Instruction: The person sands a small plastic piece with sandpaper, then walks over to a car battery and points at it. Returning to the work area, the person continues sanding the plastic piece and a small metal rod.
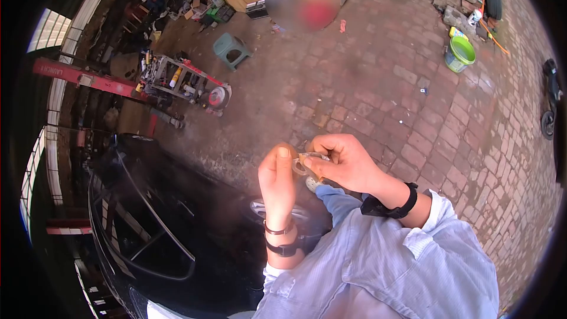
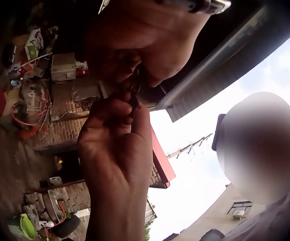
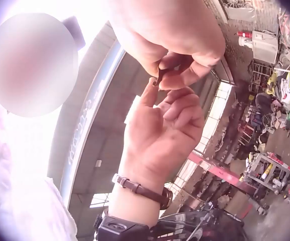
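Observation:
Both hands meet at the fingertips in front of the body. A small clear, ring-like piece (image 1: 299, 168) with a brownish part lies between them in the head view; what it is, I cannot tell. My right hand (image 1: 347, 162) pinches it with thumb and curled fingers. My left hand (image 1: 276, 183), upright with its thumb raised, grips its other side. In the right wrist view a thin dark edge of it (image 3: 158, 80) shows between the right hand (image 3: 170, 30) and left hand (image 3: 157, 133). The left wrist view shows left hand (image 2: 145, 37) above right hand (image 2: 117, 155), fingertips together.
A black car (image 1: 159, 218) stands close on the left. Farther off are a green stool (image 1: 231, 50), a metal tool cart (image 1: 183, 80), a red lift arm (image 1: 88, 78) and piled clutter. A green bucket (image 1: 460, 54) stands on the brick paving at right.

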Tool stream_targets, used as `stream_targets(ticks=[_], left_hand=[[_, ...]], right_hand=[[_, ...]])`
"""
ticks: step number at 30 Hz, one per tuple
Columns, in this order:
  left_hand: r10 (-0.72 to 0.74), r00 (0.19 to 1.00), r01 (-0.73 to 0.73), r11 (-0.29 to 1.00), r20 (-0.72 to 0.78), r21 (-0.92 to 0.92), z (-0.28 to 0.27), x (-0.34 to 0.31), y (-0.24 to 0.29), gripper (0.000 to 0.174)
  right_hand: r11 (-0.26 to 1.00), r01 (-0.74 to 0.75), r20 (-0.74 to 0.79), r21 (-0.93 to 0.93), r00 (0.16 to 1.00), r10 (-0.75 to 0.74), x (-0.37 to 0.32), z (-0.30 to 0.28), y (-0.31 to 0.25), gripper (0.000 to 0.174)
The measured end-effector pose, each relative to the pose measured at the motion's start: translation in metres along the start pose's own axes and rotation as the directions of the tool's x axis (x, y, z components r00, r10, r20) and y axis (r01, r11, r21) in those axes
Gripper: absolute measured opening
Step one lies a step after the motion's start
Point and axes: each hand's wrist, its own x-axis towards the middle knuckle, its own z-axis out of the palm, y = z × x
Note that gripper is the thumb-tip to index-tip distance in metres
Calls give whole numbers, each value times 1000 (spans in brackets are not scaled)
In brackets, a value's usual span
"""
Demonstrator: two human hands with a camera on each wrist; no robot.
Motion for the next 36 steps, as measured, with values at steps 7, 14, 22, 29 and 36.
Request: stream_targets(ticks=[7,14,22,29,36], left_hand=[[60,998,-58,991,17,-117,13,-12,-3,16],[37,998,-33,995,-41,93,10,-16,17,10],[89,994,-106,911,62,399,10,-17,25,9],[49,998,-37,970,-42,240,16,-23,19,33],[209,962,-148,940,-177,308,18,-16,10,43]], right_hand=[[921,309,-194,-237,914,-356,-2,8,2,26],[931,244,-130,-271,949,-286,-1,-1,2,27],[950,289,-207,-119,928,-309,2,1,-9,21],[966,214,-229,143,957,-178,5,4,1,20],[983,142,-175,-114,971,-161,-6,15,-1,25]])
